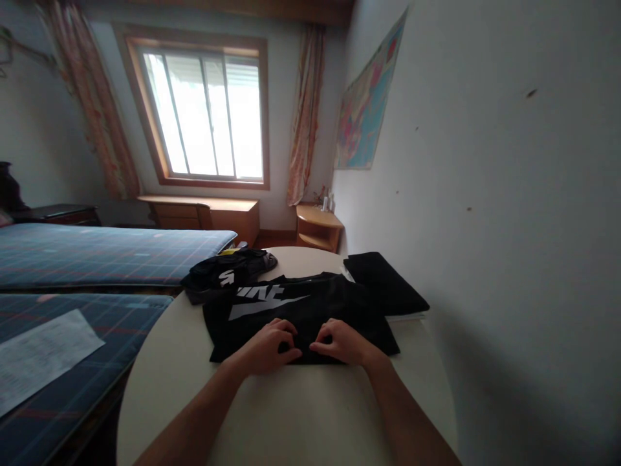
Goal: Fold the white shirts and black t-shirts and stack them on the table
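Note:
A black T-shirt with a large grey and white print lies spread on a round cream table. My left hand is on its near part, left of the middle, thumb and fingers curled into a loop and closed on the cloth. Just to the right, my right hand has the same pinched shape at the near hem. A small gap separates the two thumbs. The fingertips are partly lost against the dark fabric.
Another dark garment lies bunched at the table's far left. Folded black cloth rests on something white at the right, near the wall. Beds with plaid mattresses stand left, one bearing a paper sheet. Beyond are a desk and corner shelf.

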`<state>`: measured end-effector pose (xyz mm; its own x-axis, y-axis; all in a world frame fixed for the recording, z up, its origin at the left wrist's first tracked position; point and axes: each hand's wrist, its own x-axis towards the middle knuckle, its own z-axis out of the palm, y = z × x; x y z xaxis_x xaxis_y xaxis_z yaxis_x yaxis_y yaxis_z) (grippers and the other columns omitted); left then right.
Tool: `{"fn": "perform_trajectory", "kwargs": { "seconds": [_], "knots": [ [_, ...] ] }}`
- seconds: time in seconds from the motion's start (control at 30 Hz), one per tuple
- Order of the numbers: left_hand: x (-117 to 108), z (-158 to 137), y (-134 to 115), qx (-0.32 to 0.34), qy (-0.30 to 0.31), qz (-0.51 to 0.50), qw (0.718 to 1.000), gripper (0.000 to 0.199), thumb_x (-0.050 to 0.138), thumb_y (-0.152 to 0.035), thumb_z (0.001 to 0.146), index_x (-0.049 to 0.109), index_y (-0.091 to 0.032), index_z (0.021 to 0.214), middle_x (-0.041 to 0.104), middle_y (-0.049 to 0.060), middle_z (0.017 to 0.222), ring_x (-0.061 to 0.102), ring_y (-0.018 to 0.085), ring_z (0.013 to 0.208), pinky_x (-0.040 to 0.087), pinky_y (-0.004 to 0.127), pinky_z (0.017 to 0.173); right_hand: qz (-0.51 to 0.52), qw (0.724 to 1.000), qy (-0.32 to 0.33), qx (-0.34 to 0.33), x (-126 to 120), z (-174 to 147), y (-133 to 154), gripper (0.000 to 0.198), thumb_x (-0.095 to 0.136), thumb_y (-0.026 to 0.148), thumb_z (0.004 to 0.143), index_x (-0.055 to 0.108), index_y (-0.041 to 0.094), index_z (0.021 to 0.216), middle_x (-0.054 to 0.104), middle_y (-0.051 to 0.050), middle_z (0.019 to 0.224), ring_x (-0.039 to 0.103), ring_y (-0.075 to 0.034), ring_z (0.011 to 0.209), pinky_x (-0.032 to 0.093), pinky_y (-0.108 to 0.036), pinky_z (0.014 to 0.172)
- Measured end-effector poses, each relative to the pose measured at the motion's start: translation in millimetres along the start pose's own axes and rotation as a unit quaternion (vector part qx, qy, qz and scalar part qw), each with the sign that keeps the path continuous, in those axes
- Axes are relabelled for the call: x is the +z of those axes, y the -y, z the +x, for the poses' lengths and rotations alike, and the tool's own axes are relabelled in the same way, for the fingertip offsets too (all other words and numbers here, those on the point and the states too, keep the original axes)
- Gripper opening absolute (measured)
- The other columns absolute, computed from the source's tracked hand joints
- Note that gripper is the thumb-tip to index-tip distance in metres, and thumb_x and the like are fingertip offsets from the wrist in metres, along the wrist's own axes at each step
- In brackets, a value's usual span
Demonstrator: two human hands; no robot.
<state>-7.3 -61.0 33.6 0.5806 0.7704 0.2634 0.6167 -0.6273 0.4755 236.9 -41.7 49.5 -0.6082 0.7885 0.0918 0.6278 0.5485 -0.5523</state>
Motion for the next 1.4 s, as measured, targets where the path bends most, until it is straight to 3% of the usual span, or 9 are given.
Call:
{"fn": "perform_trajectory", "kwargs": {
  "seconds": [0.17,0.3,0.53,0.87,0.97,1.07,1.2,1.3,1.4],
  "knots": [
    [2,1,2,-0.005,-0.031,0.042,0.999,0.021,0.057,-0.036,0.091,0.071,-0.024,0.102,0.066,0.004,0.117,0.060,0.020,0.109,0.046,0.032,0.098,-0.029,0.997,-0.067,-0.008,4,2,-1,0.035,0.068,0.038,0.081,0.070,0.025,0.113,0.068,-0.006,0.115,0.061,-0.021,0.106,0.045,-0.032,0.095],
    [19,-4,10,-0.007,-0.027,0.123,0.992,0.062,0.064,-0.037,0.084,0.045,-0.029,0.143,0.031,0.007,0.157,0.023,0.032,0.145,0.025,0.053,0.116,-0.107,0.993,-0.032,0.034,14,4,-1,0.077,0.071,0.048,0.076,0.041,0.033,0.146,0.030,-0.005,0.158,0.017,-0.029,0.147,0.014,-0.048,0.118],
    [20,-18,-14,-0.057,0.068,0.148,0.985,0.064,0.056,-0.044,0.088,0.037,-0.031,0.148,0.023,0.010,0.160,0.013,0.038,0.147,0.018,0.064,0.113,-0.165,0.976,0.026,0.140,36,-15,17,0.085,0.048,0.071,0.084,0.013,0.038,0.154,-0.004,-0.003,0.164,-0.011,-0.033,0.148,-0.004,-0.063,0.113],
    [-25,-56,-73,-0.023,0.125,0.068,0.990,0.041,0.066,-0.046,0.081,0.064,-0.033,0.120,0.067,0.005,0.114,0.063,0.026,0.103,0.049,0.037,0.091,-0.127,0.981,0.047,0.140,65,-103,63,0.095,0.062,0.068,0.076,0.020,0.035,0.154,0.017,-0.010,0.161,0.014,-0.046,0.144,0.016,-0.070,0.109],
    [-31,-50,-61,-0.051,0.090,0.082,0.991,0.028,0.052,-0.039,0.091,0.066,-0.030,0.115,0.070,0.003,0.102,0.066,0.022,0.092,0.050,0.032,0.084,-0.133,0.978,0.081,0.141,62,-109,80,0.103,0.072,0.069,0.064,0.033,0.031,0.151,0.038,-0.017,0.152,0.034,-0.051,0.134,0.028,-0.070,0.104],
    [-28,-41,-36,-0.068,0.024,0.130,0.989,0.038,0.053,-0.037,0.090,0.060,-0.026,0.126,0.058,0.007,0.134,0.055,0.026,0.120,0.043,0.037,0.100,-0.137,0.979,0.053,0.141,49,-106,95,0.076,0.067,0.057,0.076,0.046,0.031,0.144,0.057,-0.015,0.136,0.051,-0.043,0.122,0.037,-0.060,0.102],
    [-19,-38,0,-0.138,0.009,0.160,0.977,0.060,0.048,-0.049,0.092,0.042,-0.022,0.145,0.045,0.009,0.149,0.038,0.030,0.137,0.030,0.044,0.112,-0.153,0.981,-0.034,0.111,34,-102,94,0.073,0.066,0.049,0.080,0.040,0.035,0.147,0.038,-0.008,0.153,0.033,-0.039,0.139,0.022,-0.059,0.113],
    [-18,-38,22,-0.202,-0.004,0.169,0.965,0.058,0.036,-0.052,0.096,0.042,-0.020,0.145,0.049,0.011,0.145,0.041,0.028,0.135,0.033,0.042,0.109,-0.155,0.986,0.008,0.068,40,-107,76,0.088,0.068,0.062,0.075,0.029,0.039,0.151,0.022,-0.006,0.161,0.019,-0.043,0.144,0.009,-0.066,0.114],
    [-24,-37,39,-0.269,-0.008,0.203,0.942,0.058,0.032,-0.053,0.097,0.049,-0.018,0.139,0.050,0.014,0.143,0.044,0.032,0.132,0.037,0.046,0.104,-0.157,0.987,0.044,0.003,64,-114,58,0.080,0.063,0.064,0.079,0.032,0.041,0.149,0.032,-0.007,0.156,0.028,-0.043,0.141,0.017,-0.066,0.112]
  ]
}}
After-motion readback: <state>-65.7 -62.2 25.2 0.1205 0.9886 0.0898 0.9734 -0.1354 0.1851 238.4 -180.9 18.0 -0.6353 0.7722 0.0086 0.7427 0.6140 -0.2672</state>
